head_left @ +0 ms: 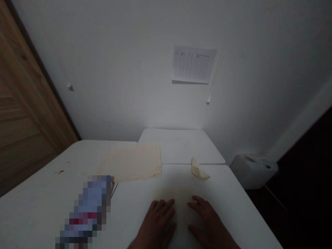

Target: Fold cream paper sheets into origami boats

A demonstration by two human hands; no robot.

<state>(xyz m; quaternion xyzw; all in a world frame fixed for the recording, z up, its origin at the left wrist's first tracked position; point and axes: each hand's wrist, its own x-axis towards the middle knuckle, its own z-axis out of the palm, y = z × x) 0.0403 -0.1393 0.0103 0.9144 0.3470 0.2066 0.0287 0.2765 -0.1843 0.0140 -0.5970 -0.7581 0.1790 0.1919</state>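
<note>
My left hand (158, 221) and my right hand (210, 221) lie palm down on a white table (129, 218), fingers spread, holding nothing. A faint tan stain (176, 195) marks the tabletop just beyond my fingertips. A small crumpled piece of cream cloth (199, 170) lies ahead of my right hand, not touching it. Further left sits a larger folded cream cloth (135, 162). A pixelated object (86, 211), blue-grey with a dark red band, lies left of my left hand; its kind is hidden by the blur.
A second white table (178, 145) abuts the far edge. Small red spots (61, 172) mark the left of the tabletop. A wooden door (26, 103) stands at left, a printed grid sheet (194, 64) is on the wall, and a white plastic container (252, 171) sits at right.
</note>
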